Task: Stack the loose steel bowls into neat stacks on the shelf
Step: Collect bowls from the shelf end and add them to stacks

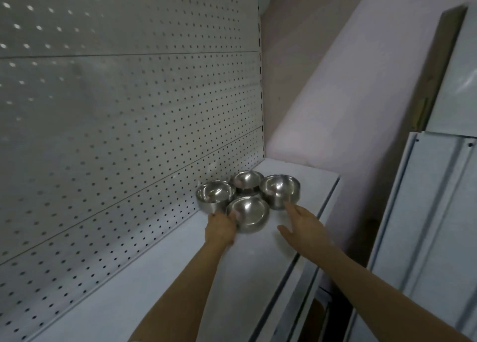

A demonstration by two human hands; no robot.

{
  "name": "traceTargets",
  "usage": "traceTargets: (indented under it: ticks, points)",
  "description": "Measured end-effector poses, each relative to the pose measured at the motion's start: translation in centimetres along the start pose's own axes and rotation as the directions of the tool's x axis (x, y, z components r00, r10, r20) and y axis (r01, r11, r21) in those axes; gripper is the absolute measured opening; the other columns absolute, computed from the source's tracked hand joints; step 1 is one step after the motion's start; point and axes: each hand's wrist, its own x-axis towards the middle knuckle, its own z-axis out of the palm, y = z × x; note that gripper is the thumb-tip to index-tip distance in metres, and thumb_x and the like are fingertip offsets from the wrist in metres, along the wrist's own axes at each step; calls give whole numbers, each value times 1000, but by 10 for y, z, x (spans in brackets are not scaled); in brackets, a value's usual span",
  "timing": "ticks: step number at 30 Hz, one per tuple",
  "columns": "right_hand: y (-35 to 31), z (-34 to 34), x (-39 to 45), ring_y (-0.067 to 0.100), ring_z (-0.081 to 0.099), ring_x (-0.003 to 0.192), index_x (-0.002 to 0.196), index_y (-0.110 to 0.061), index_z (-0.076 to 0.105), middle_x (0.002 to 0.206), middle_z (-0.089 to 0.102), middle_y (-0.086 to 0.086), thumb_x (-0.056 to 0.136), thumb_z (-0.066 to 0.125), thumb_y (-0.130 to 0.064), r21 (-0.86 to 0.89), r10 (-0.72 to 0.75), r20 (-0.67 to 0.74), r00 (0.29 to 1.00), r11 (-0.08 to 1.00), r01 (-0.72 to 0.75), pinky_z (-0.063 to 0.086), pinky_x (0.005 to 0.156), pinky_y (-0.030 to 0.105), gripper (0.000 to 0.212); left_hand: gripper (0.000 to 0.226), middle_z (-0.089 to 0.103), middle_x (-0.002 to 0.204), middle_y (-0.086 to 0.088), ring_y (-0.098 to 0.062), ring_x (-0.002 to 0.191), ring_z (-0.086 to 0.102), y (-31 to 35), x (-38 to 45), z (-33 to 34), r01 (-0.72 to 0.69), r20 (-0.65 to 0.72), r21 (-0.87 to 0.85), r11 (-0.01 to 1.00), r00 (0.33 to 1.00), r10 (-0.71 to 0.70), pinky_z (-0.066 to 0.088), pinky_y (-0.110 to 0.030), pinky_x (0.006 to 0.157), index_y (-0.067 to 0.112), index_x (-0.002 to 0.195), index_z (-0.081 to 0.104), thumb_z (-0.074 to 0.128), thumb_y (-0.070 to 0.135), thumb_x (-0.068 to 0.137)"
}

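The left hand point(221, 226) is at the near-left side of the nearest bowl point(248, 214), fingers curled against its wall and rim — a light pinch, it seems, though blur there leaves it unclear whether the grip is closed. That hold on the rim suits lifting: the bowl's smooth rounded wall offers little else to catch. The right hand point(304, 223) is open and holds nothing, fingers stretched forward with the tips just short of, or barely touching, the right bowl point(280, 190); spread like that, it looks ready to steady or take that bowl.

All four bowls sit mouth-up and unstacked in a tight cluster near the far end of the white shelf point(304, 179), rims touching or nearly so. The left bowl point(215, 194) lies close to the pegboard back panel point(129, 109), and the back bowl point(245, 181) sits behind the others — packed so, only the outer two are easy to reach. Judging by this, stacking has not yet begun, and nesting the nearest bowl into a neighbour looks like the natural first step.
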Motion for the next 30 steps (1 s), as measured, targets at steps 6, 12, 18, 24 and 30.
traceTargets:
  ticks: [6,12,18,24,30]
  points:
    - [8,5,25,26,57,108,140,-13,40,125,58,9,91,58,-33,-5,-11,-42,999,1000,10,44,90,31,56,18,57,73,-2,-13,53,57,13,-5,2,3,20,-130,992,1000,-1,39,-15,36,16,113,49,36,25,106]
    - [15,9,68,29,63,89,127,-10,53,109,64,11,86,62,-27,-10,-59,-103,993,998,59,45,70,28,45,27,62,71,3,-11,55,62,8,2,1,-5,-5,-251,968,1000,4,49,-21,46,17,119,63,43,19,102]
    - [15,11,143,29,54,114,136,-7,45,126,59,13,94,52,-29,53,-29,-81,996,998,34,46,94,39,47,32,69,72,2,-18,52,70,7,0,-31,-93,-41,-394,914,996,83,58,-22,54,29,133,59,51,22,102]
    - [18,29,212,30,48,125,145,-8,34,139,50,15,97,52,-29,135,-10,26,1000,991,6,40,102,38,55,34,72,84,-5,-22,59,73,1,5,-60,-125,-160,-425,896,985,61,63,-36,61,33,131,60,55,21,100]
    - [19,60,260,28,42,134,149,-11,27,149,39,11,97,52,-25,147,-9,189,982,989,-19,34,110,38,60,26,75,74,7,-20,60,73,-2,9,-64,-130,-248,-508,851,969,0,62,-32,59,48,113,61,58,27,98]
